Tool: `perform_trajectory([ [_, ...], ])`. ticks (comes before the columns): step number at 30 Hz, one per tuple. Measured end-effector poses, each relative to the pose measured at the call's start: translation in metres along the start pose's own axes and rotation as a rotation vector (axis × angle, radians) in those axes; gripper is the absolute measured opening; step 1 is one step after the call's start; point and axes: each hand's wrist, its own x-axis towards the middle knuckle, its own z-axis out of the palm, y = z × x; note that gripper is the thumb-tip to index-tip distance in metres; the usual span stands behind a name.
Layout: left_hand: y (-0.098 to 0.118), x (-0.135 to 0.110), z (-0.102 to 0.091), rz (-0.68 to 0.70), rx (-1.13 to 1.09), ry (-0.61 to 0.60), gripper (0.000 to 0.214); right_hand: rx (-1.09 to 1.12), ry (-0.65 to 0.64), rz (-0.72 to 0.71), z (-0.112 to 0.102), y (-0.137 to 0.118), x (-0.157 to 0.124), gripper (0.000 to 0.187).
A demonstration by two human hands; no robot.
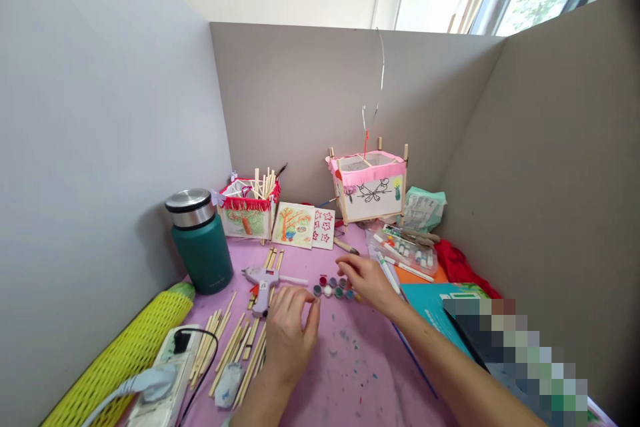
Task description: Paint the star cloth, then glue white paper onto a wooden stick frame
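Observation:
A cluster of small round paint pots [328,291] in several colours lies on the purple-covered table in front of me. Just left of it, my left hand [291,328] is loosely bent, thumb and index tips close but apart, with nothing visible in it. My right hand [369,282] reaches over the right end of the pots. Its fingers are bent and apart, and no held thing shows; its lower fingers partly cover the end pots. A lilac glue gun [263,285] lies beside my left hand, with a clear glue stick [294,279] pointing toward the pots.
Wooden sticks [233,347], a power strip [167,373] and a green bottle [203,247] stand or lie left. Behind are a red-fringed box [245,221] and a pink-trimmed paper lantern [370,193] on a wire. Markers and a teal folder [435,313] lie right; grey partitions surround the table.

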Motion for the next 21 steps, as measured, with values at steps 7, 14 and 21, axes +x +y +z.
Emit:
perform_trajectory([
  [7,-0.004,-0.002,0.005,0.02,0.085,-0.048,0.033,-0.015,0.608,-0.01,-0.051,0.025,-0.053,0.034],
  [14,-0.006,-0.006,0.007,-0.031,0.07,-0.043,0.036,-0.218,0.698,-0.077,-0.047,0.06,-0.077,0.028],
  [21,-0.004,-0.005,0.011,-0.062,0.137,-0.103,0.036,-0.616,0.174,-0.002,-0.033,0.048,-0.078,0.023],
])
